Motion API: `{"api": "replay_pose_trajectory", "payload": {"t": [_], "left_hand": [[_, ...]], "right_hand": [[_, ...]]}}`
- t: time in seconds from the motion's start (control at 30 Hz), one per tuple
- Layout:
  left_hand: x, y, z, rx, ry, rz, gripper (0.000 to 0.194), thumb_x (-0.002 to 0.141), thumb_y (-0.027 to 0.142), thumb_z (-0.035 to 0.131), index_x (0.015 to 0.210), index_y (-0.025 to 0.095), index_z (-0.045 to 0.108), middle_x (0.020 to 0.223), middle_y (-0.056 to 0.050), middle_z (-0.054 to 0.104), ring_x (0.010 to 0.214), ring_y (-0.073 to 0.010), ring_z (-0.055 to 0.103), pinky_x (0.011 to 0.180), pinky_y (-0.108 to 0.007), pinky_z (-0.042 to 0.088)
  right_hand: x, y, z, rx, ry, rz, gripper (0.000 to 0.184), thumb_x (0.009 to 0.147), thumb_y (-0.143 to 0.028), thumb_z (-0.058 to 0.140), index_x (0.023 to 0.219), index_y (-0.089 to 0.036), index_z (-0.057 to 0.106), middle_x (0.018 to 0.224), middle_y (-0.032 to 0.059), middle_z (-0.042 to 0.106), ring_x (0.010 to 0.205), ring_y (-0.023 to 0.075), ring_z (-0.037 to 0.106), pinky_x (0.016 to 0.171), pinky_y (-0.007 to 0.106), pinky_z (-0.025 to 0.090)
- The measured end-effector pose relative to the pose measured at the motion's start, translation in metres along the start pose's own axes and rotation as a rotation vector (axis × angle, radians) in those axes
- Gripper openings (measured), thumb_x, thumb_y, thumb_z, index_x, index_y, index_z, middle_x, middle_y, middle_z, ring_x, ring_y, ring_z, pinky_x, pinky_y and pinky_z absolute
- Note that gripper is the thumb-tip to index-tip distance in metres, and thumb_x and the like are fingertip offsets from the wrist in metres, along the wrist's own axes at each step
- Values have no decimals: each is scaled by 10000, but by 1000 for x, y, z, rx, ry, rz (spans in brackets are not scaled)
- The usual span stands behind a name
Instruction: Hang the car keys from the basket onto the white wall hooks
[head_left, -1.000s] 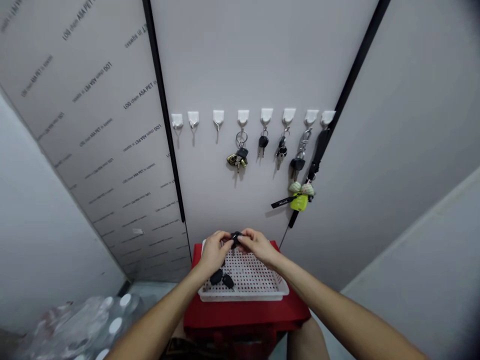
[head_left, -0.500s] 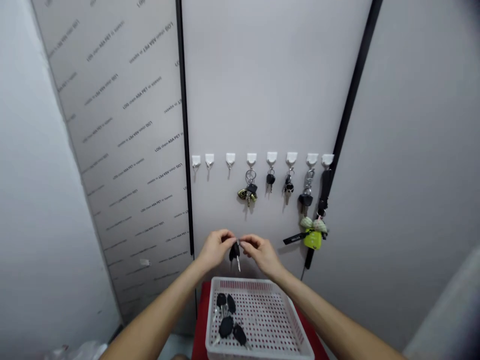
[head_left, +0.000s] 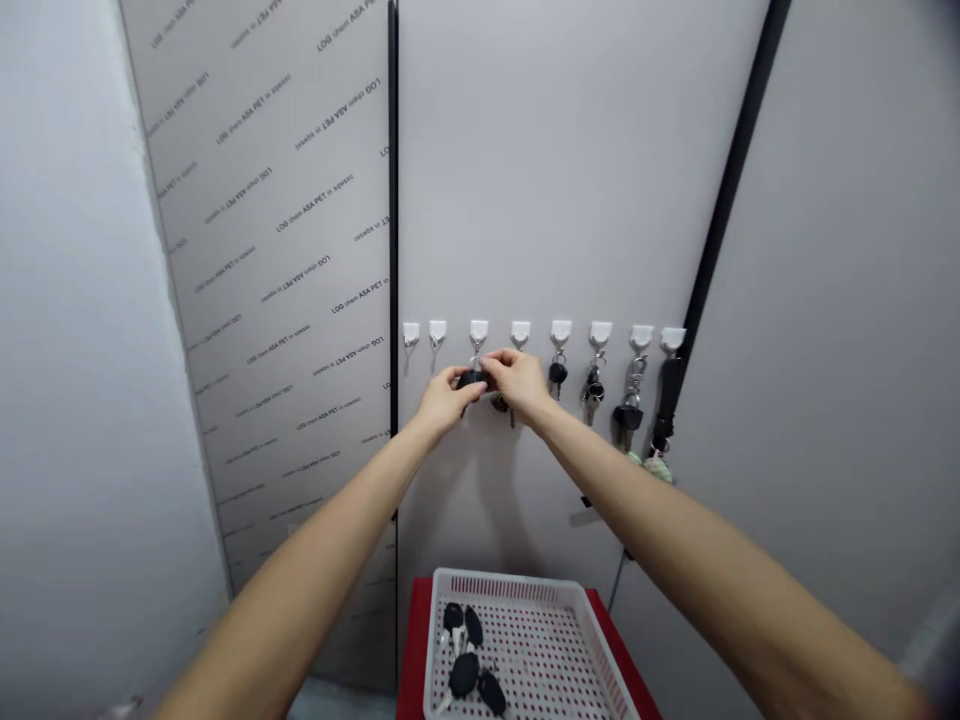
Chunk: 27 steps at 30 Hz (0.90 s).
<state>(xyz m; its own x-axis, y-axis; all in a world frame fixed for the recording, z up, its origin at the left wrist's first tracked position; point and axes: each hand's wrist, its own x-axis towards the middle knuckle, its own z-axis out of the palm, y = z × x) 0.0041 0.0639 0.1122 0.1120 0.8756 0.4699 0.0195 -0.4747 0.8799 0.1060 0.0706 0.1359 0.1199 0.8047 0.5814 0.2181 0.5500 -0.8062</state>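
My left hand point(head_left: 442, 398) and my right hand point(head_left: 517, 380) are both raised to the wall, pinching a black key point(head_left: 472, 378) between them just under the third white hook point(head_left: 478, 330) of a row of hooks. Both hands are closed on it. My right hand covers the keys hanging from the fourth hook point(head_left: 520, 331). Further right, other keys point(head_left: 557, 373) hang from hooks, along with a black strap point(head_left: 664, 405). Below, a white perforated basket point(head_left: 570, 600) holds several black keys point(head_left: 465, 660).
The basket sits on a red stool point(head_left: 412, 650). The two leftmost hooks point(head_left: 411, 332) are bare. A black vertical strip point(head_left: 392, 200) divides the wall panels; the left panel point(head_left: 285, 250) carries printed film. Another black strip point(head_left: 731, 190) runs down on the right.
Both hands lifted the black key from over the basket up to the hook row. My head tilted up, so the basket dropped lower in view.
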Motion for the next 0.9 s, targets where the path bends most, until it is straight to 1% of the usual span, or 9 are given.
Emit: {"api": "replay_pose_trajectory", "payload": {"t": [0.17, 0.23, 0.33, 0.43, 0.53, 0.6, 0.7, 0.77, 0.9], "left_hand": [[21, 4, 2, 230, 187, 98, 341, 560, 203, 533, 889, 135, 475, 754, -52, 564, 668, -122, 506, 629, -250, 376], [24, 4, 2, 299, 180, 91, 340, 566, 185, 523, 899, 134, 474, 770, -59, 570, 684, -129, 511, 641, -257, 380], [21, -2, 1, 330, 132, 59, 340, 577, 160, 507, 913, 122, 468, 789, -70, 571, 683, -128, 516, 640, -256, 388], [5, -22, -2, 301, 104, 23, 348, 581, 153, 503, 922, 101, 459, 822, -88, 556, 698, -122, 513, 650, -251, 393], [-26, -61, -5, 225, 27, -40, 306, 576, 137, 506, 878, 100, 480, 819, -80, 550, 724, -114, 506, 674, -244, 392], [-56, -95, -5, 181, -49, -110, 248, 578, 121, 497, 825, 107, 501, 778, -61, 557, 714, -107, 506, 681, -244, 392], [-105, -140, -4, 187, -133, -257, 188, 582, 99, 478, 766, 106, 513, 724, -45, 563, 677, -101, 509, 677, -249, 395], [-131, -161, -3, 220, -159, -329, 175, 586, 87, 459, 751, 108, 512, 714, -42, 563, 668, -100, 511, 672, -247, 397], [-153, -180, -3, 284, -165, -337, 174, 603, 85, 424, 751, 120, 508, 731, -40, 560, 679, -97, 510, 669, -234, 399]], "right_hand": [[28, 2, 5, -231, 165, -57, 124, 575, -212, 447, 636, -138, 525, 537, -15, 518, 446, 71, 479, 471, 208, 415], [33, 5, 6, -327, 184, -41, 131, 582, -202, 442, 643, -136, 537, 517, -12, 526, 453, 76, 490, 515, 217, 417], [32, 8, 5, -390, 120, -2, 163, 605, -182, 418, 679, -125, 551, 495, -6, 529, 444, 76, 495, 542, 218, 411], [14, 11, 1, -414, 101, -86, 226, 613, -157, 397, 781, -119, 544, 615, 18, 558, 478, 71, 495, 556, 218, 403], [-22, 30, -6, -465, 94, -236, 255, 612, -161, 406, 834, -128, 527, 764, 38, 553, 561, 77, 489, 599, 228, 390], [-58, 55, -10, -507, -58, -242, 240, 617, -157, 406, 819, -134, 533, 782, 36, 553, 591, 81, 482, 613, 225, 381], [-120, 103, -14, -588, -494, -85, 192, 612, -142, 415, 733, -128, 564, 705, 38, 570, 584, 90, 479, 596, 215, 374], [-157, 132, -15, -633, -711, 9, 190, 602, -126, 420, 712, -129, 575, 681, 39, 575, 586, 98, 482, 588, 211, 370], [-194, 163, -13, -669, -836, 32, 247, 601, -110, 410, 786, -150, 569, 739, 38, 569, 628, 102, 488, 604, 198, 361]]}}
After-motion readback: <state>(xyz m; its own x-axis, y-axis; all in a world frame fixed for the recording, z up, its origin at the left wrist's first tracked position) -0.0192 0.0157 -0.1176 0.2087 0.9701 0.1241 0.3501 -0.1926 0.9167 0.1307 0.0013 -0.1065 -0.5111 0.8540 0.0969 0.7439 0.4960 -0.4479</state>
